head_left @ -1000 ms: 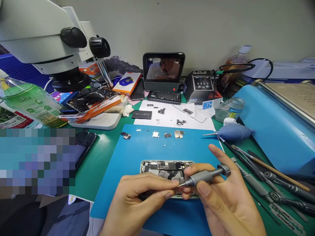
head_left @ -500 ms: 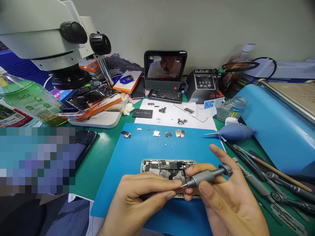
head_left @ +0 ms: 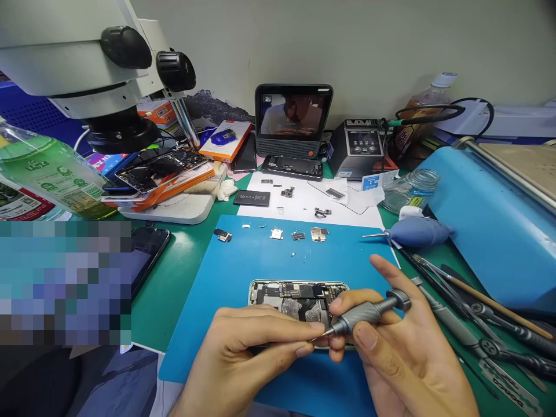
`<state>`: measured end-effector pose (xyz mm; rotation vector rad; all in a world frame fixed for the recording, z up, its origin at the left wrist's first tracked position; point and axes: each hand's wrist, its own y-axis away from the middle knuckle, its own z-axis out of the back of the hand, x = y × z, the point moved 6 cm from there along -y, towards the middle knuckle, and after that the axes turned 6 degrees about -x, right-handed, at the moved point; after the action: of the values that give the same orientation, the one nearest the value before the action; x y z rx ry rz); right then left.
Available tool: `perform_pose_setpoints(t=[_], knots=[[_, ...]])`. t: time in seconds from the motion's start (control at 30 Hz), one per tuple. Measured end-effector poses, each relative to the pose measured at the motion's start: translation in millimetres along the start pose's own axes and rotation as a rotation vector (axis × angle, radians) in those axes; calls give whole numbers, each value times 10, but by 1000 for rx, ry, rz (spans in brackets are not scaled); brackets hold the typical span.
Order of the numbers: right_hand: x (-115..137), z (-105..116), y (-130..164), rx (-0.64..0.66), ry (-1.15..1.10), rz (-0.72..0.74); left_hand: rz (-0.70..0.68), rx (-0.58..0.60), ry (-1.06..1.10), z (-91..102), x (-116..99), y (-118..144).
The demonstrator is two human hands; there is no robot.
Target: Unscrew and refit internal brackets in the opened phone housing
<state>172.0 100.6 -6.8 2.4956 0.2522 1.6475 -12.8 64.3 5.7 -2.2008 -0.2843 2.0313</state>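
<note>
A grey screwdriver with a knurled handle lies slantwise in my right hand, closed around it with thumb and fingers, one finger stretched away. Its thin tip points left, between the thumb and index finger of my left hand, which are pinched together at the tip. Whether a tiny screw sits there cannot be seen. Below both hands is an opened phone, its circuit board and inside showing; the hands cover its lower part. It rests on a blue mat.
Small metal phone parts lie across the mat. A battery and other pieces are on white paper behind. At right are a blue air blower, a glass jar and brushes. A microscope overhangs the left side.
More of the screwdriver's thin shaft shows, and its tip reaches farther between my left thumb and index finger. The camera view has shifted slightly. The phone and loose parts stay put.
</note>
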Motion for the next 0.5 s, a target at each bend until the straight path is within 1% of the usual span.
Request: perform_pose_setpoints(t=[0.27,0.5], knots=[[15,-5,22,-5,-4,-8,-11,-22,-1,-9,-5,-3],[15,-16,10,-15,-10,-33,-18,-9,-46,-8,-34,-14]])
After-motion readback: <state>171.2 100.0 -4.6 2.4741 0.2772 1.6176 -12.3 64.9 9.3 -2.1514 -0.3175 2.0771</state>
